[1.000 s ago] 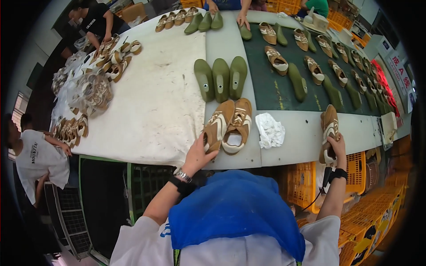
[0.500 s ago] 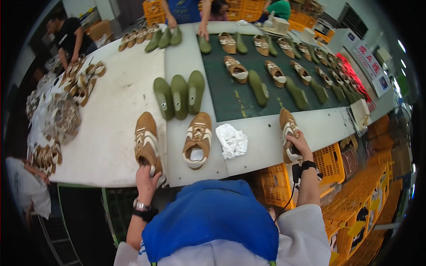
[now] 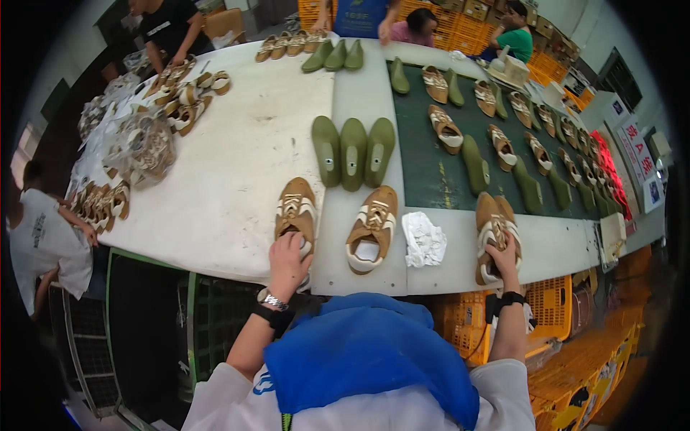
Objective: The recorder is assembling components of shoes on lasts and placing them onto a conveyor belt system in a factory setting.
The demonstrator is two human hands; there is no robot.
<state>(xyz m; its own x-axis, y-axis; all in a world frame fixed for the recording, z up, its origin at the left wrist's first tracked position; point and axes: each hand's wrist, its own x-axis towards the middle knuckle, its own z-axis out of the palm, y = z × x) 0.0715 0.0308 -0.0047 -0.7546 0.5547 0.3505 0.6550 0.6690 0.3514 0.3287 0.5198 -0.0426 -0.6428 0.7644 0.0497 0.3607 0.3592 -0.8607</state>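
My left hand (image 3: pixel 287 260) is closed on the heel of a brown and white sneaker (image 3: pixel 296 200), its fingers at the shoe's opening. That shoe lies toe away from me on the white table. To its right stands a matching sneaker (image 3: pixel 372 228), untouched, with a pale insole showing. At the right, my right hand (image 3: pixel 507 253) grips brown sneakers (image 3: pixel 491 219) at the table's front edge; two toes show side by side there. A crumpled white wad (image 3: pixel 424 239), paper or cloth, lies between. Behind the middle shoes stand several green shoe lasts (image 3: pixel 353 154).
A dark green mat (image 3: pixel 431 183) carries rows of sneakers and green lasts. Bagged shoes (image 3: pixel 144 147) lie along the table's left side. Orange crates (image 3: pixel 471 320) stand below at right. Co-workers stand at the far side and left, one with a hand (image 3: pixel 386 32) near the mat.
The view has swung, shifting the scene rightward. A second toe now shows beside the right-hand shoe. My left fingers have moved over the heel opening. The co-worker's hand has left the far last.
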